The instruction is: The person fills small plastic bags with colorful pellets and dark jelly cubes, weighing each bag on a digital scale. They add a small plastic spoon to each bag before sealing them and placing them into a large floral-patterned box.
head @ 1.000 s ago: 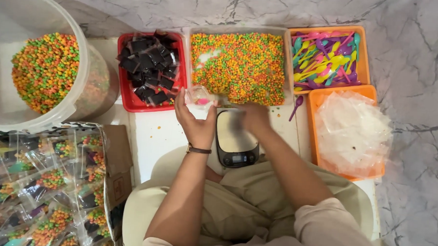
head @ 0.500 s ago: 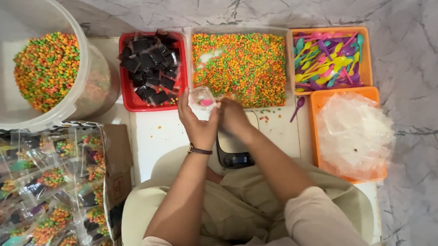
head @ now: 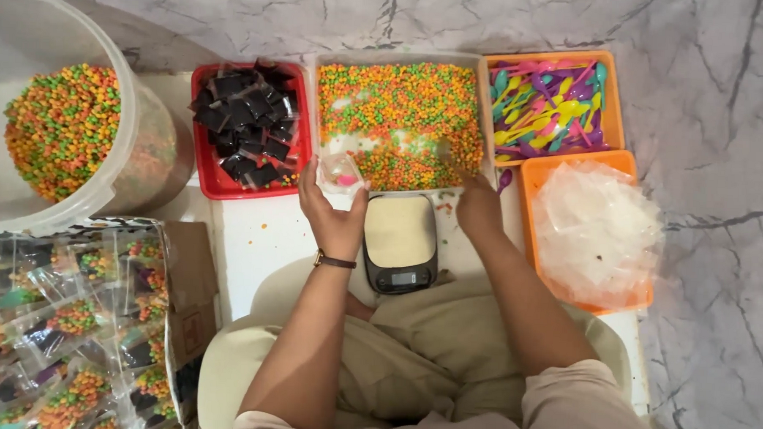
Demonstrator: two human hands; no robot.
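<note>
Your left hand [head: 335, 217] pinches a small clear plastic pouch [head: 341, 172] upright at the near edge of the clear tray of coloured pellets [head: 398, 114], mouth ready, while your right hand [head: 476, 208], fingers curled, scoops there.

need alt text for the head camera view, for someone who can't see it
Seen from above, a seated person's left hand holds a small clear bag while the right hand reaches into a clear tray of orange and green pellets, above a small kitchen scale. Around them sit a red tray of black sachets, an orange tray of coloured spoons and an orange tray of empty bags.
</note>
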